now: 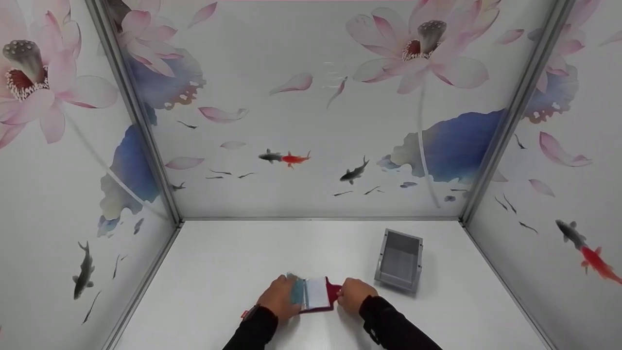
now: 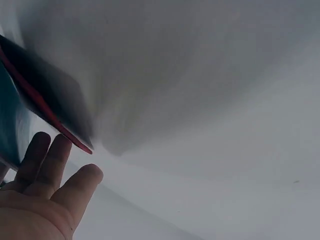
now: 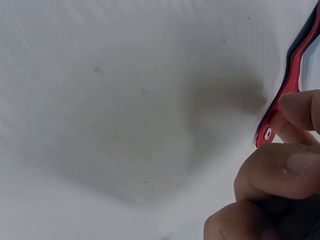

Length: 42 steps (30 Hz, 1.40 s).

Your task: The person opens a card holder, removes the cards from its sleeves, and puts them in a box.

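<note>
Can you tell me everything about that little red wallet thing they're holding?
The small, flat red wallet-like case is open, with a dark outer side. Inside are a white panel and a teal part; the material is hard to tell. A red tab with a round, metallic snap sticks out at one end. The left hand holds the teal end and the right hand pinches the tab, apparently above the smooth white tabletop.

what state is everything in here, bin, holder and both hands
red holder: open, pages showing
snap tab: unfastened
grey bin: upright, open-topped, nothing visible inside
left grip: holding the holder's left side
right grip: pinching the tab
</note>
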Each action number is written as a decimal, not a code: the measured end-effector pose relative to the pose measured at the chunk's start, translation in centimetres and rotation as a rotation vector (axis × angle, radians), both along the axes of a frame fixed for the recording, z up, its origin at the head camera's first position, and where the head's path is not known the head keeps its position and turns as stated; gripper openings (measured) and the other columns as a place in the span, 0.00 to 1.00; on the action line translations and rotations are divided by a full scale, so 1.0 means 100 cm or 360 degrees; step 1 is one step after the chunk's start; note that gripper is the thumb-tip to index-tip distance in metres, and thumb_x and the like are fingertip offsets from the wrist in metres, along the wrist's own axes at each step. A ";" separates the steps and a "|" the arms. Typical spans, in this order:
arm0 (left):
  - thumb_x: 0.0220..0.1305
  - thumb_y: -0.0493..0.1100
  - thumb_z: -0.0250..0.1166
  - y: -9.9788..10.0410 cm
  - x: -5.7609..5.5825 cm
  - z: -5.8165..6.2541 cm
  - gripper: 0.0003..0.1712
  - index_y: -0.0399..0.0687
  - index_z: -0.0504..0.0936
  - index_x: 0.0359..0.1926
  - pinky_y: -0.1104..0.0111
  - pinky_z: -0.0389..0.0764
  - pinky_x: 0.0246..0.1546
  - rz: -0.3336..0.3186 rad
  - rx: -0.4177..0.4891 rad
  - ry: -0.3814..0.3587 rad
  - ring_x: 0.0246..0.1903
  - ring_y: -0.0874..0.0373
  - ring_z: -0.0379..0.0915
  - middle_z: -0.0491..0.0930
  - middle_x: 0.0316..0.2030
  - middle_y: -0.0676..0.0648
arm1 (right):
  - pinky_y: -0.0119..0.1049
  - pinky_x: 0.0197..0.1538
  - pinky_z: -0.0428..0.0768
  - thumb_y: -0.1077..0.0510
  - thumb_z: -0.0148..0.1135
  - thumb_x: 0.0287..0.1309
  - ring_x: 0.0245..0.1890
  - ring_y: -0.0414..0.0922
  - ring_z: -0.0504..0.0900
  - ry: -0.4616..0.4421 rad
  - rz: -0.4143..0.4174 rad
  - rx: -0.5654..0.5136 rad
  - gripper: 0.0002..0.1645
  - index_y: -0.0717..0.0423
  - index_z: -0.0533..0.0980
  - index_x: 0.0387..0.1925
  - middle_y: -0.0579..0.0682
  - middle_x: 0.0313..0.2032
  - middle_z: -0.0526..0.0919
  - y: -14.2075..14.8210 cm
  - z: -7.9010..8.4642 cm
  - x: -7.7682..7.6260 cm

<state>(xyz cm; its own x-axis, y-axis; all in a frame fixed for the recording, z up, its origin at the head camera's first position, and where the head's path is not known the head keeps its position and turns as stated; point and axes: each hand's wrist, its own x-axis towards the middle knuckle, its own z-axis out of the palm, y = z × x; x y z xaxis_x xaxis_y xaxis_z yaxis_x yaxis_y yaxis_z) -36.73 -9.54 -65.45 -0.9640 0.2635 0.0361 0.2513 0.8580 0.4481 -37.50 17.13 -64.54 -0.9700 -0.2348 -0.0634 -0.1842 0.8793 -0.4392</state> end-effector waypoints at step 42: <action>0.62 0.60 0.87 -0.002 0.009 0.005 0.38 0.53 0.91 0.69 0.46 0.87 0.61 -0.0184 -0.0162 0.0064 0.60 0.43 0.82 0.87 0.62 0.43 | 0.46 0.31 0.81 0.63 0.76 0.60 0.23 0.45 0.76 0.0265 0.0001 0.0091 0.14 0.56 0.80 0.23 0.49 0.23 0.84 -0.011 0.018 0.013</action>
